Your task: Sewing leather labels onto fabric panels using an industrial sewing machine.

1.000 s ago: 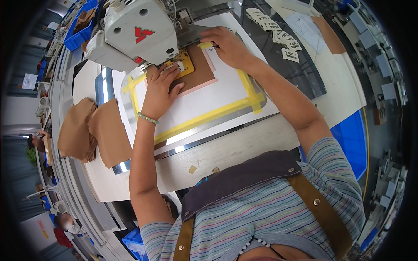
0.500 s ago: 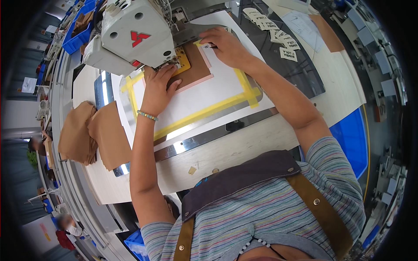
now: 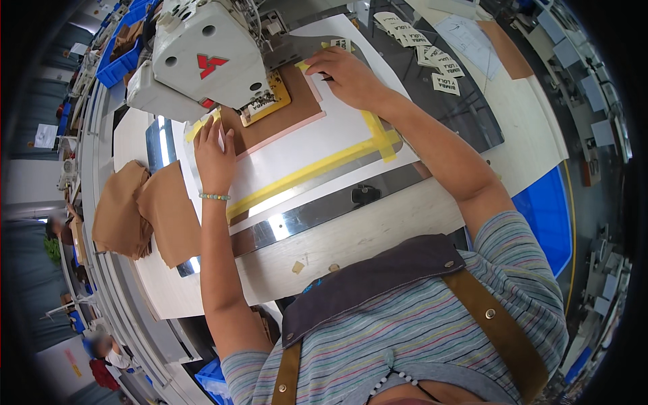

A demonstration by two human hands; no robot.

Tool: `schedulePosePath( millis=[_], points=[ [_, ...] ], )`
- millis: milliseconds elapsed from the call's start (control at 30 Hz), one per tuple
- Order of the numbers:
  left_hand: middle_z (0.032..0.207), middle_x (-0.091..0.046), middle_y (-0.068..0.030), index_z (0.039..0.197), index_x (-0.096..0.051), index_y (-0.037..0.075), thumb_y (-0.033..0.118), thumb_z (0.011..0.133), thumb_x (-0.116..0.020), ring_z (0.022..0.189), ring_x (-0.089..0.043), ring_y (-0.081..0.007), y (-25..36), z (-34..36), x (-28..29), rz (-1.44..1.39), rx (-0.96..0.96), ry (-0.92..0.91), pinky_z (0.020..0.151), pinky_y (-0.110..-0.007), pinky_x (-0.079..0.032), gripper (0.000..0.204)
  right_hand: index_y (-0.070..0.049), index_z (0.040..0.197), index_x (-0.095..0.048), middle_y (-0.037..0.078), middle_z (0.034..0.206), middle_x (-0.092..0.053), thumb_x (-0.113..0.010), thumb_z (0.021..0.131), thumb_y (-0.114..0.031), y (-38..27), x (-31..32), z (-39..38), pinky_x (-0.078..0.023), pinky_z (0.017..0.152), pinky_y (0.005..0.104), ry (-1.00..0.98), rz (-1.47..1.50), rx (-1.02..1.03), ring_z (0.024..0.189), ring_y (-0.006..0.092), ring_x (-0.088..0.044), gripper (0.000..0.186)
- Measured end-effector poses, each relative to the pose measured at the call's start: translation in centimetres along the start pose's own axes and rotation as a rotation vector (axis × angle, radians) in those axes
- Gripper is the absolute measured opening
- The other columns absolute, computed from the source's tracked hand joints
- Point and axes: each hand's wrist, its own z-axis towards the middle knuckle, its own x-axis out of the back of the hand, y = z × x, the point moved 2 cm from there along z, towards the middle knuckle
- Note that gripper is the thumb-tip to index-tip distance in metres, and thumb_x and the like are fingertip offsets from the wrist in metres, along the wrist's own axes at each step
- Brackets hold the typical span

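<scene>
A worker steadies a white template board [image 3: 317,145], edged in yellow tape, beneath the grey-white sewing machine [image 3: 202,57] at upper left of the frame. The left hand [image 3: 214,158] lies flat with fingers spread on the board's left edge, gripping nothing; the right hand [image 3: 347,75] presses fingers together on the far corner, apparently keeping the brown fabric panel [image 3: 283,115] square under the needle. Small white rectangular labels [image 3: 432,57] lie scattered at upper right; folded brown fabric pieces [image 3: 145,212] wait at left.
</scene>
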Motion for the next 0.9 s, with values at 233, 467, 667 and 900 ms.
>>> schedulePosePath(
  millis=[233, 467, 667, 900],
  points=[
    [0.153, -0.055, -0.0242, 0.134, -0.066, -0.005, 0.027, 0.103, -0.065, 0.139, -0.052, -0.0457, 0.2, -1.9, -1.6, 0.109, -0.054, -0.055, 0.115, -0.049, -0.044, 0.045, -0.006, 0.112, -0.077, 0.005, 0.131, -0.070, -0.059, 0.084, 0.007, -0.3, 0.0, 0.1, -0.049, 0.112, 0.0410, 0.005, 0.015, 0.028, 0.128, 0.0276, -0.058, 0.036],
    [0.131, -0.070, -0.0185, 0.128, -0.071, -0.001, 0.019, 0.102, -0.065, 0.110, -0.066, -0.0411, 4.1, -1.1, -1.2, 0.132, -0.061, -0.018, 0.091, -0.050, -0.052, 0.033, -0.006, 0.110, -0.077, 0.006, 0.129, -0.071, -0.058, 0.085, 0.006, -1.6, 0.8, 0.5, -0.050, 0.110, 0.0411, -0.049, 0.092, -0.023, 0.130, 0.0270, -0.057, 0.034],
    [0.090, -0.070, -0.0057, 0.134, -0.065, 0.000, 0.014, 0.100, -0.069, 0.072, -0.062, -0.0151, 6.0, -0.8, -0.9, -0.538, 0.456, -0.160, 0.062, -0.033, -0.051, 0.037, -0.007, 0.109, -0.075, 0.006, 0.125, -0.072, -0.059, 0.085, 0.003, -4.9, 0.7, 0.4, -0.046, 0.109, 0.0439, -0.215, 0.059, 0.170, 0.129, 0.0267, -0.059, 0.031],
    [0.089, -0.069, -0.0042, 0.146, -0.049, -0.006, 0.016, 0.097, -0.075, 0.067, -0.059, -0.0098, 7.1, -0.4, -1.0, -0.822, 0.633, -0.140, 0.058, -0.026, -0.050, 0.060, -0.007, 0.113, -0.074, 0.008, 0.123, -0.073, -0.056, 0.089, 0.001, -6.6, 0.3, 1.0, -0.041, 0.111, 0.0448, -0.470, -0.087, 0.093, 0.129, 0.0274, -0.059, 0.031]
  ],
)
